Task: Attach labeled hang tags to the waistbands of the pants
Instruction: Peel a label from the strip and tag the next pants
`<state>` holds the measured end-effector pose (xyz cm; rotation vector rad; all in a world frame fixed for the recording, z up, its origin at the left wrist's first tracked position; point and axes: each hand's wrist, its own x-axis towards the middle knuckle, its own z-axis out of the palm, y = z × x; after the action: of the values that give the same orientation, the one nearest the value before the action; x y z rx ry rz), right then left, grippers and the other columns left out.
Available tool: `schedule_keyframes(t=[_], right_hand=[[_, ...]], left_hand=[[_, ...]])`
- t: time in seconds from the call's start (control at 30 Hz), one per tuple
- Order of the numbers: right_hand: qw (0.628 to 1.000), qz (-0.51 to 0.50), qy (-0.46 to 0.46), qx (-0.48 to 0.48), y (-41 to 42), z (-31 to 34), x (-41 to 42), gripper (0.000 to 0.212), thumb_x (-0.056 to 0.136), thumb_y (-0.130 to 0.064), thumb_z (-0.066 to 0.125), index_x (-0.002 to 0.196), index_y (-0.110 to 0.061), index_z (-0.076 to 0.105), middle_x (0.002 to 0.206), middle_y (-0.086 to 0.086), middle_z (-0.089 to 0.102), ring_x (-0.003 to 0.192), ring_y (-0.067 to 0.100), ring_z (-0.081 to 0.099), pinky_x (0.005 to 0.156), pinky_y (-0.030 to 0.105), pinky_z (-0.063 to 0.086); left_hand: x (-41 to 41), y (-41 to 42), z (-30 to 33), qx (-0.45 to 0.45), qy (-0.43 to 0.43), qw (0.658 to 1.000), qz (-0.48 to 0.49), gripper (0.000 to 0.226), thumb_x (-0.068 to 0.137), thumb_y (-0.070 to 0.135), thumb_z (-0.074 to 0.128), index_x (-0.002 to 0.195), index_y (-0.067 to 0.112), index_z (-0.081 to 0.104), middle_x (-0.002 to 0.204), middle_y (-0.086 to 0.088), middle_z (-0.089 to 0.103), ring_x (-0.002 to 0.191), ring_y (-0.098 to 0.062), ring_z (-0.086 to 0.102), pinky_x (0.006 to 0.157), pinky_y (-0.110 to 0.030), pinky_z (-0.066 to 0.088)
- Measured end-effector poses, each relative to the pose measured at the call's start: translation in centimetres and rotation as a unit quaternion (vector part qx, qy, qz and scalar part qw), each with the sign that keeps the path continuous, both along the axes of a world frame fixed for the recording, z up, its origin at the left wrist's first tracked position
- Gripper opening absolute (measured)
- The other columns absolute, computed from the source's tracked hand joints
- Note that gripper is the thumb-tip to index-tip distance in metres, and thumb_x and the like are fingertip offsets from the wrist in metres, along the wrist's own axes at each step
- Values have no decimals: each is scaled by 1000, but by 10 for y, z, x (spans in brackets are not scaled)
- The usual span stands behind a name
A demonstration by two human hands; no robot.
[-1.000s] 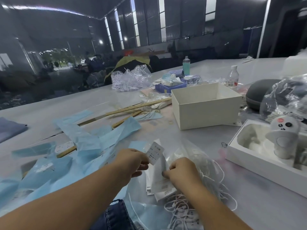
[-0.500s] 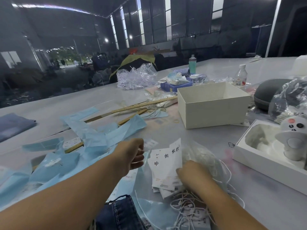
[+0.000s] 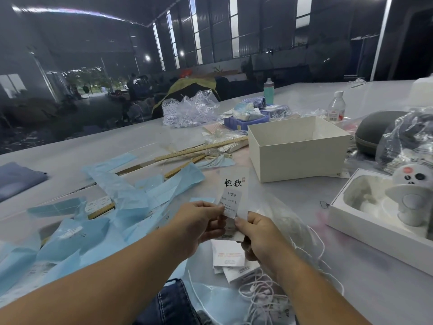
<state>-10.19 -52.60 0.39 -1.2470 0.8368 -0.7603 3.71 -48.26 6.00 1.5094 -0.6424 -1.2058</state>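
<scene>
head view: since earlier frames hang tag [image 3: 230, 195] raised upright off tag pile [image 3: 230, 256], both hands now on it. left hand [image 3: 199, 225] pinches small size label against tag's left edge; right hand [image 3: 260, 235] pinches tag's bottom. jeans [image 3: 168, 303] lie at near bench [image 3: 351, 266] edge.

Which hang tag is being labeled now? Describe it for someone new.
Start at the open white box mid-table, then come toward the camera to the two hands. The hang tag stands upright between them, unlike the flat pile below, with black brush characters and a sticker reading 1103#.
</scene>
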Motion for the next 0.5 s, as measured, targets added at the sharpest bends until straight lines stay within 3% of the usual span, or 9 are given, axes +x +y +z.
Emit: schedule_keyframes(t=[0.1,0.2,0.27,0.37,0.43,0.5], right_hand=[[1000,7,-14,-1,1,-2,2,20,100,-16,53,87,-12,68,55,4,45,43,11,33,42,21,25],[999,29,-13,-16,5,-7,3,31,99,-15,54,72,-17,71,53,6,41,43,12,30,44,24,22],[998,43,3,-35,8,-10,1,36,99,-16,55,66,-19,70,54,7,40,42,12,31,43,24,23],[998,43,5,-49,9,-14,-6,27,98,-18,56,77,-8,70,54,8,41,40,11,34,39,21,28],[997,58,4,-42,10,-12,-12,28,98,-19,56,76,-13,72,56,9,43,40,11,34,39,20,28],[994,94,24,-44,13,-6,-18,30,98,-23,56,72,-18,69,58,11,47,42,12,37,41,21,31]], left_hand=[[0,0,-2,10,-21,1000,9,12,86,5,71,90,0,61,61,-12,69,53,-21,67,51,-30,59],[3,1,-4,54,-94,994,-6,29,79,11,80,96,-2,61,66,-14,72,53,-21,68,51,-30,57],[8,1,-5,110,-193,974,-38,41,75,28,84,97,0,63,66,-8,72,50,-17,63,47,-24,52],[17,3,-7,190,-288,933,-99,65,69,61,78,103,8,63,85,-6,68,66,-16,57,51,-24,48],[18,2,-8,185,-265,936,-142,63,72,64,73,107,12,64,96,-4,67,77,-16,57,63,-27,45],[15,0,-9,131,-199,959,-154,40,80,47,75,101,14,68,89,-1,72,75,-14,62,68,-27,45]])
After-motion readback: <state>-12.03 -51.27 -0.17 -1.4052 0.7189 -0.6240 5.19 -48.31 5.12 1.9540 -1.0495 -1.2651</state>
